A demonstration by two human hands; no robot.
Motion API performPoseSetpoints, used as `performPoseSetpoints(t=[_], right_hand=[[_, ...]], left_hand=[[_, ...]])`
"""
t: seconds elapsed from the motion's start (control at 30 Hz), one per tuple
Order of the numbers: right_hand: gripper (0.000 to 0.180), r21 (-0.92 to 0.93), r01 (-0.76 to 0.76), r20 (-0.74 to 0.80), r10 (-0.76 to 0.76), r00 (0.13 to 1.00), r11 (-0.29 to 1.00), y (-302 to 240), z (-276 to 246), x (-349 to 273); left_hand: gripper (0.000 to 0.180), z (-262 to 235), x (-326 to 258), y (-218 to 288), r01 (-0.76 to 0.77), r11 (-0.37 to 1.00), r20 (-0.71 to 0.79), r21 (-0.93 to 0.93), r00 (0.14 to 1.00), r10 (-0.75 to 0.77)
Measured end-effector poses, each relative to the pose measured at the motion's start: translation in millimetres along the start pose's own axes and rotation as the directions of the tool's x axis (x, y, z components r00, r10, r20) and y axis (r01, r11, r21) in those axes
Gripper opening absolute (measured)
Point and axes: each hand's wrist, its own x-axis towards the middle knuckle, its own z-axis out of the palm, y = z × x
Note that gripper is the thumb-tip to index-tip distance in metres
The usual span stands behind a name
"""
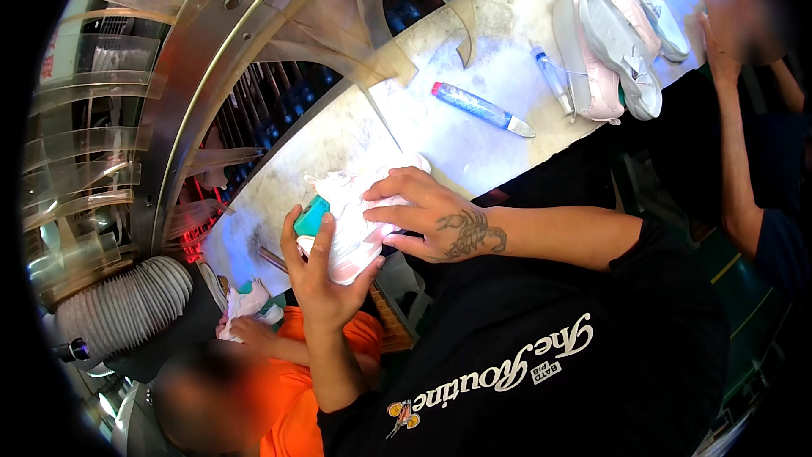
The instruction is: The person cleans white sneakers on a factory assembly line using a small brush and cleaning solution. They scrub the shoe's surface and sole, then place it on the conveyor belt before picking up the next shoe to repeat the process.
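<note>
A pale pink and white shoe (355,203), brightly lit, is held between my two hands above the near edge of the workbench. A teal shoe last (312,217) shows at the shoe's opening. My left hand (326,275) grips the last end, fingers on one side and thumb along the sole edge. My right hand (427,216) is closed over the other side of the shoe, its bent fingers pressing on the upper. The glare washes out the shoe's details, and my fingers hide part of it.
On the whitish bench (406,51) lie a blue tube with a red end (482,108) and another blue-and-clear tube (554,80). Several grey and pink shoes (617,42) sit beyond. A curved machine with plastic strips (338,21) borders the bench. Co-workers sit left, in an orange shirt (296,389), and right.
</note>
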Motion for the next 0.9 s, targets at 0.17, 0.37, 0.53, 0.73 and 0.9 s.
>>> performPoseSetpoints(t=[0.17, 0.37, 0.53, 0.73, 0.9], right_hand=[[0.031, 0.041, 0.044, -0.012, -0.044, 0.999, 0.998, 3, 1, 0], [0.019, 0.057, -0.029, 0.309, 0.01, 0.951, 0.998, 12, -32, 31], [0.019, 0.024, 0.059, 0.369, -0.063, 0.927, 0.998, 19, -31, 31], [0.02, 0.135, -0.108, 0.096, 0.095, 0.991, 0.985, 13, -16, 16], [0.029, 0.021, 0.019, 0.07, -0.021, 0.997, 1.0, 14, -17, 11]], left_hand=[[0.099, -6, 6, 5, 0.026, 1.0, 0.053, -0.004, 0.998, -0.025], [0.1, -9, 20, 5, -0.072, 0.997, 0.072, 0.01, 0.995, 0.071], [0.098, -11, 28, 7, -0.084, 0.996, 0.07, 0.025, 0.994, 0.083], [0.095, -11, 29, 4, -0.051, 0.999, 0.067, 0.014, 0.997, 0.05], [0.09, -8, 31, 6, 0.021, 0.999, 0.084, -0.034, 0.996, -0.018]])
